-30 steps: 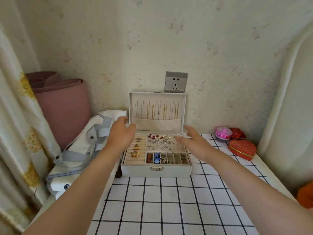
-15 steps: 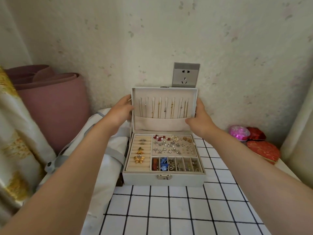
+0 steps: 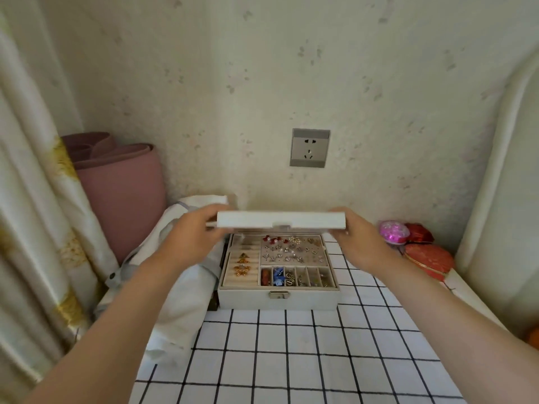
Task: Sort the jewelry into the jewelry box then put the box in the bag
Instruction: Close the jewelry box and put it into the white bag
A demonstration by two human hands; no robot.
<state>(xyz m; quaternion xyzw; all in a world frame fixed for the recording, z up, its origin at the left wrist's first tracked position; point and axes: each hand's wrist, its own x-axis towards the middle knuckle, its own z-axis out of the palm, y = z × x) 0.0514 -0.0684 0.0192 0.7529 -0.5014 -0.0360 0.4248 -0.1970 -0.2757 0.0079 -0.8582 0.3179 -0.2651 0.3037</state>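
A pale grey jewelry box (image 3: 248, 300) sits on the checked table near the wall. Its tray shows gold brooches at the left, small earrings in the upper right section and several small compartments along the front. The lid (image 3: 281, 220) is tilted forward, roughly level, halfway down over the tray. My left hand (image 3: 194, 237) grips the lid's left end and my right hand (image 3: 357, 242) grips its right end. A white bag with grey straps (image 3: 178, 287) lies just left of the box.
Red heart-shaped boxes (image 3: 428, 258) and a pink round one (image 3: 392, 231) sit at the right by the wall. A rolled pink mat (image 3: 122, 185) stands at the back left beside a curtain. A wall socket (image 3: 309, 147) is above the box.
Both hands went from hovering over the tray to the upright lid's sides. They have swung the lid forward and down, hiding the necklaces inside it.
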